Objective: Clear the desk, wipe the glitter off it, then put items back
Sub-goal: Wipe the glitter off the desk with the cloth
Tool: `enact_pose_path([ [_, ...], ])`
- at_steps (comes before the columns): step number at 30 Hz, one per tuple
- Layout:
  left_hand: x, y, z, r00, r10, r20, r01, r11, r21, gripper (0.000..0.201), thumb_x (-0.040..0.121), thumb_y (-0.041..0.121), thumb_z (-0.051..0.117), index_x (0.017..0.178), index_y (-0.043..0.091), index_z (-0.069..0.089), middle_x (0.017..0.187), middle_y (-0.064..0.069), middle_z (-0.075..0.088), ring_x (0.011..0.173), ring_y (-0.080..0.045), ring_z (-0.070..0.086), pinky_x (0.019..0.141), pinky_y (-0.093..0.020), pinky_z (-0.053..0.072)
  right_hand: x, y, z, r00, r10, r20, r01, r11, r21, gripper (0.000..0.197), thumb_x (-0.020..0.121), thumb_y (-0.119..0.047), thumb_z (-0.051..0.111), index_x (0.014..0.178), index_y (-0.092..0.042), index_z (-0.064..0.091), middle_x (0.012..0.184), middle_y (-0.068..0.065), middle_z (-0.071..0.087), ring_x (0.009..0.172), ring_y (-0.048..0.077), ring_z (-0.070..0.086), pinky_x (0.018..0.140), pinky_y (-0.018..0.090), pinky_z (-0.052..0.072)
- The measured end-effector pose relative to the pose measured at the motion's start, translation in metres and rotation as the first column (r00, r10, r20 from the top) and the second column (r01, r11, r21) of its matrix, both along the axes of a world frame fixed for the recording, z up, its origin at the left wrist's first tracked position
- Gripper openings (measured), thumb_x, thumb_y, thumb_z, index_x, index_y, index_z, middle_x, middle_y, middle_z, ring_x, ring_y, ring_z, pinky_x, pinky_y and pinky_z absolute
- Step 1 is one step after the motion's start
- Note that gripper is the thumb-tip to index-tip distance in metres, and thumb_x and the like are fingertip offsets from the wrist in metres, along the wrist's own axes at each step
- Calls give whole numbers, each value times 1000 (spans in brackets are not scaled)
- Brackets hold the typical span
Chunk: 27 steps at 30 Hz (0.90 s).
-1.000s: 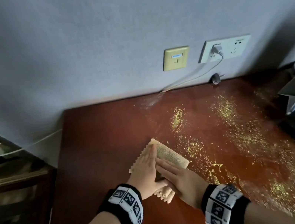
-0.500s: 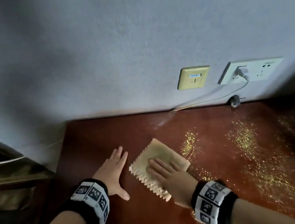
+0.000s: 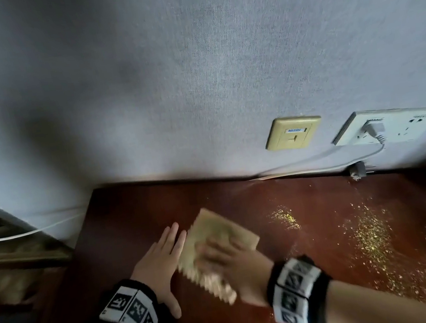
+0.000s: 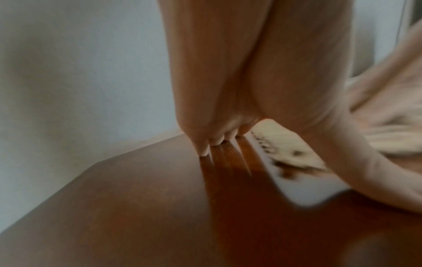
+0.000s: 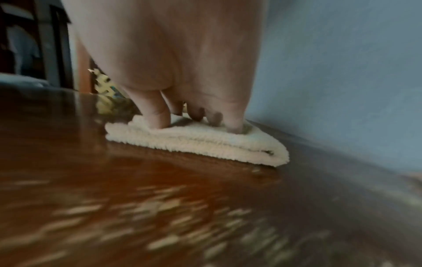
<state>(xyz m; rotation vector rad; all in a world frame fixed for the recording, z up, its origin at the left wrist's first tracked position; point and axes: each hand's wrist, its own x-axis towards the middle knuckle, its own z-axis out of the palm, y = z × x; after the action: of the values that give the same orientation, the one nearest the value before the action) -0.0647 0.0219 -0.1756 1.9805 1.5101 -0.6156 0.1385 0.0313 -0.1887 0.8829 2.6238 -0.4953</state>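
A folded cream cloth (image 3: pixel 218 233) (image 5: pixel 196 142) lies on the dark red wooden desk (image 3: pixel 304 244). My right hand (image 3: pixel 221 253) (image 5: pixel 194 115) presses down on the cloth with spread, straight fingers. My left hand (image 3: pixel 162 254) (image 4: pixel 217 140) lies flat on the bare wood just left of the cloth, fingers straight and close to its edge. Gold glitter (image 3: pixel 371 236) is scattered over the right half of the desk, with a small patch (image 3: pixel 286 218) near the cloth. In the right wrist view blurred glitter (image 5: pixel 160 225) covers the wood in front.
The grey wall (image 3: pixel 190 66) rises right behind the desk. A yellow wall plate (image 3: pixel 293 133) and a white socket (image 3: pixel 389 126) with a plugged-in cable (image 3: pixel 319 163) sit low on it. A dark small object (image 3: pixel 357 169) rests at the back edge. Dark furniture (image 3: pixel 1 253) stands left.
The left hand has come off the cloth and lies flat on the wood beside it. The right hand has pushed the cloth to the left, away from the glitter.
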Motion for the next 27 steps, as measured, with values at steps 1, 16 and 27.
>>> enact_pose_path([
  [1, 0, -1, 0, 1000, 7, -1, -7, 1000, 1, 149, 54, 47, 85, 143, 10, -28, 147, -4, -38, 139, -19, -30, 118, -32, -3, -2, 23, -3, 994, -105, -4, 105, 994, 35, 76, 89, -12, 50, 151, -29, 9, 159, -5, -6, 146, 19, -11, 117, 47, -1],
  [16, 3, -3, 7, 999, 42, 12, -42, 999, -12, 150, 55, 46, 85, 142, 7, -30, 132, 4, -44, 126, -8, -34, 117, -30, -3, 51, 55, -14, 989, -144, -36, 146, 987, 71, 77, 87, -1, 45, 150, -32, 12, 159, -7, -2, 146, 17, -9, 119, 48, -2],
  [27, 6, -3, 9, 999, 50, -8, -50, 999, -13, 150, 55, 47, 85, 141, 10, -32, 142, 4, -42, 126, -6, -34, 117, -29, -3, 79, 1, 2, 999, 13, -48, -15, 999, -40, 87, 84, 3, 49, 149, -36, 8, 157, -12, -10, 144, 16, -19, 115, 49, -13],
])
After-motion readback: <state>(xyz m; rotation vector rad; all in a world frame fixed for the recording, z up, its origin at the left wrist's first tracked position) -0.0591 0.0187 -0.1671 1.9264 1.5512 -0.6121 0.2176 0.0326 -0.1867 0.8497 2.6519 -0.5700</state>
